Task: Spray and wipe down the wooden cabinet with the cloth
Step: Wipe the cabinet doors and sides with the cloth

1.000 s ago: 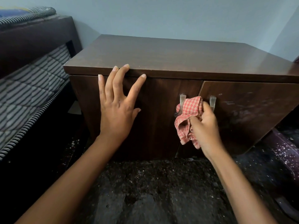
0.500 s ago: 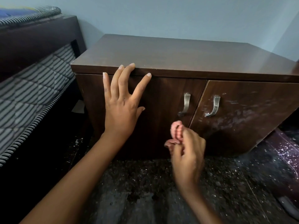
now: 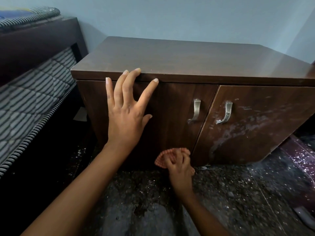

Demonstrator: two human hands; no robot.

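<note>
A dark wooden cabinet point(image 3: 187, 58) with two doors and two metal handles stands against the blue wall. My left hand point(image 3: 126, 114) lies flat on the left door, fingers spread, with the fingertips at the top edge. My right hand point(image 3: 179, 166) grips a bunched red-and-white checked cloth point(image 3: 162, 158) against the bottom of the left door, close to the floor. The right door point(image 3: 255, 125) is streaked with pale dusty smears. No spray bottle is in view.
A bed with a striped mattress point(image 3: 29, 99) and dark wooden frame stands close on the left. The dark speckled floor point(image 3: 238, 193) runs along the front. A purplish object point(image 3: 300, 150) lies on the floor at the right.
My right hand has carried the cloth down from the handles to the bottom edge of the left door. The left hand has stayed pressed on the door.
</note>
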